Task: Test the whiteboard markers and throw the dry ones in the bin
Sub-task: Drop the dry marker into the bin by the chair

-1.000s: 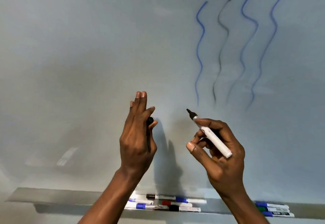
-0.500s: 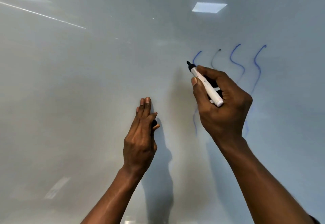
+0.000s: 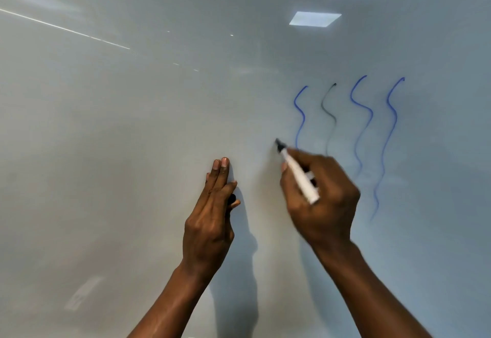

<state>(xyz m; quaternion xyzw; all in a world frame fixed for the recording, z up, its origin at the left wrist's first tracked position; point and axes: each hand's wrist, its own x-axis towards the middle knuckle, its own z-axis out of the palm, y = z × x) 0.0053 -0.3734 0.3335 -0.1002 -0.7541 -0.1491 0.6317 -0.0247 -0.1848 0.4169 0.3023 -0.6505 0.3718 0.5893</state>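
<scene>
Lowered: 1 marker [image 3: 299, 175]; 4 squiggles [image 3: 392, 114].

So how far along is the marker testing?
Done: four wavy lines on the whiteboard, three blue, one faint black line. In hand: the right hand grips an uncapped marker, tip by the board left of them; the left hand pinches what looks like its cap. Left: no stroke from this marker shows; no bin is in view.
</scene>
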